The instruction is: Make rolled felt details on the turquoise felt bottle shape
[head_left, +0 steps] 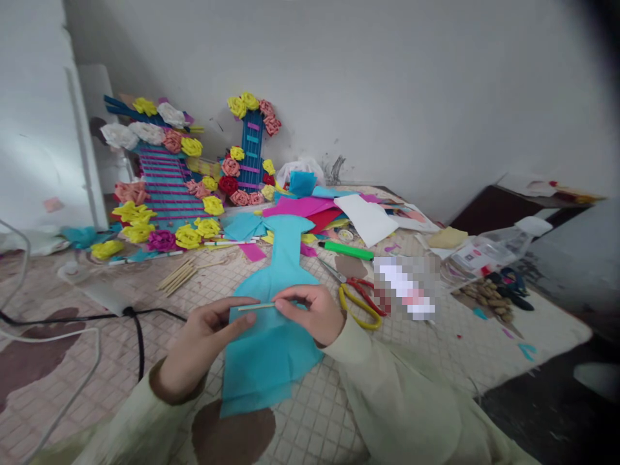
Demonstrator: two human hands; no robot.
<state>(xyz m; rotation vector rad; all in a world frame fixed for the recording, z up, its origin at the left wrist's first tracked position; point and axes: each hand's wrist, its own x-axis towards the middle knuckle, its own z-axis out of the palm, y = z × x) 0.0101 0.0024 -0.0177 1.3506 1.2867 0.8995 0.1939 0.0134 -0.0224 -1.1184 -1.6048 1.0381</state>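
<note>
A thin pale wooden stick (256, 307) is held level between my hands, over a sheet of blue crepe paper (259, 361). My right hand (312, 313) pinches the stick's right end between thumb and fingers. At the other end, the thumb and forefinger of my left hand (208, 339) lie loosely either side of the stick, the other fingers partly hidden behind. Beneath is a light-blue cutout (285, 252) with a narrow neck and a wide rounded body. The crepe sheet covers its lower part and hangs toward me.
Scissors with red and yellow handles (361, 303) and a green marker (349, 250) lie right. Loose sticks (177, 276) and black cable (165, 311) are left. Behind stand flower-trimmed blue panels (169, 177), beside coloured paper (300, 206). A plastic bottle (504, 245) and peanuts (487, 300) sit far right.
</note>
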